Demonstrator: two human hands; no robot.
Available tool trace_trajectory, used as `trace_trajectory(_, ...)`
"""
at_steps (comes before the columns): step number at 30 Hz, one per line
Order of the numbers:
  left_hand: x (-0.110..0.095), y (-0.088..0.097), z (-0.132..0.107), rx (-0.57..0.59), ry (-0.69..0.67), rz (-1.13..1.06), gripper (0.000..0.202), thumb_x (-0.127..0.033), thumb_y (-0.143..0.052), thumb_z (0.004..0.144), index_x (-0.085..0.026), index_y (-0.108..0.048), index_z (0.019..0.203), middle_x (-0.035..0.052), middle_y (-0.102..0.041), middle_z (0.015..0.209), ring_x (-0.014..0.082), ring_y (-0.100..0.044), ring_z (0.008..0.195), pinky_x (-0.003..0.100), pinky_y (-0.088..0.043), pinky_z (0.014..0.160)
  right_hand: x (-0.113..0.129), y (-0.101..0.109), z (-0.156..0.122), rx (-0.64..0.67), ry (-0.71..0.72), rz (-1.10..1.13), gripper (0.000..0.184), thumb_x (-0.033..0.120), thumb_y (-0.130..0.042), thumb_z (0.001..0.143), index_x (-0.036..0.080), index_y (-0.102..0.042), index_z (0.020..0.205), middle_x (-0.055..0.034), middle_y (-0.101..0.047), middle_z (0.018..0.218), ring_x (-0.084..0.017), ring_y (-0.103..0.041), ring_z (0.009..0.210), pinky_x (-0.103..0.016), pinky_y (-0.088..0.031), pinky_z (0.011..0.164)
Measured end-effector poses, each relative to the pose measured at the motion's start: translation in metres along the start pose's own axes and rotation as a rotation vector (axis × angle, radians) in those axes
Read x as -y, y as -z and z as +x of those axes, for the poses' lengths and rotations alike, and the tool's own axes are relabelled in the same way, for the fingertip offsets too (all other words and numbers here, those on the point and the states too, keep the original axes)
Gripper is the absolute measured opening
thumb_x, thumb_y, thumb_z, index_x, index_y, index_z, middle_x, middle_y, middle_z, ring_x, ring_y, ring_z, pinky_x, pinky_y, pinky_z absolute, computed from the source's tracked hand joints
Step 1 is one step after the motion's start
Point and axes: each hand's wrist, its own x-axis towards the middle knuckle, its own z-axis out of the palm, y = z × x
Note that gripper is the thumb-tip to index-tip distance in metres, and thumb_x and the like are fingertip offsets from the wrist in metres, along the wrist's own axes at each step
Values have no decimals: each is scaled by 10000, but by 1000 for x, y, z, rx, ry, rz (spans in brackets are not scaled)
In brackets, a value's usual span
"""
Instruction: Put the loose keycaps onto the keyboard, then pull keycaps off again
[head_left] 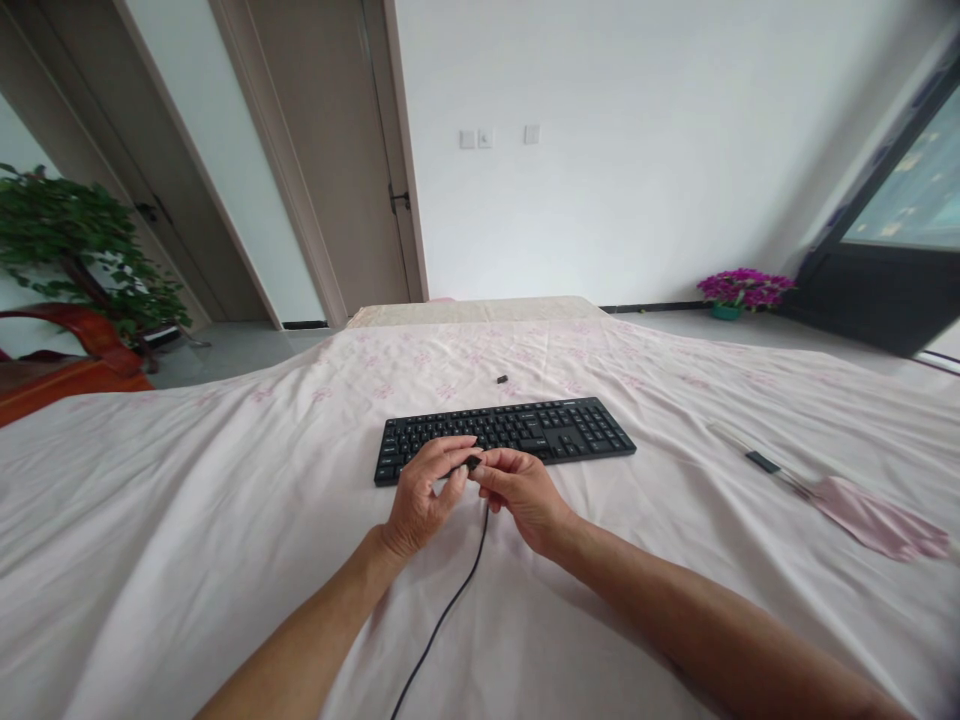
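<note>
nearest me, the thin, round black cable (451, 606) curves over the pale, pink-flowered fabric cloth (285, 570) up to my right hand (527, 500); i cannot tell whether it joins what i hold. my fingers are drawn in narrow: my left hand (427, 497) has thumb and fingertips pinched on one side of a small, dark, stubby piece (473, 462), and my right thumb and forefinger close on the other, at the keyboard's near edge. best, i judge, to pinch lightly, line things up squarely and leave the cable slack. behind lies the long, rectangular black keyboard (577, 428), and past it a tiny dark block (502, 379).
</note>
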Motion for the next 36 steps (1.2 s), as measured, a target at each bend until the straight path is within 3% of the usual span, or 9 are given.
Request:
trace_trajectory(6, 0, -2, 0, -24, 7, -3, 298, -128, -515, 849, -215, -651, 1099, 66, -638, 1150, 194, -594, 1065, 374, -488, 944, 1, 0, 2, -53, 42, -95, 236, 359, -779, 622, 156, -681, 693, 6, -585, 586, -87, -494, 492, -199, -345, 404)
trace_trajectory(10, -3, -3, 1, -70, 29, 2, 346, -138, -543, 829, -216, -610, 1159, 74, -629, 1108, 181, -606, 991, 329, -530, 835, 5, 2, 5, -89, 16, -191, 215, 321, -783, 595, 160, -656, 659, 14, -574, 545, -94, -507, 458, -198, -345, 380)
trace_trajectory(15, -2, -4, 1, -35, 37, -12, 266, -157, -538, 848, -223, -655, 1077, 58, -659, 996, 159, -619, 886, 286, -534, 749, 4, 7, 7, -79, 40, -247, 202, 323, -766, 617, 160, -655, 663, 8, -580, 544, -100, -521, 457, -197, -353, 372)
trace_trajectory(29, 7, -7, -2, -103, 250, -42, 215, -326, -679, 790, -217, -706, 973, 12, -703, 817, 136, -642, 689, 262, -542, 685, 4, 5, 2, -70, 58, -140, 235, 363, -745, 642, 152, -731, 745, -25, -643, 622, -110, -536, 513, -213, -370, 412)
trace_trajectory(36, 8, -7, -4, -99, 351, -101, 226, -356, -718, 751, -206, -719, 920, 19, -737, 816, 156, -683, 694, 259, -558, 668, 1, 7, 1, -31, -47, -24, 259, 376, -781, 621, 146, -711, 717, -7, -610, 586, -93, -515, 506, -203, -335, 416)
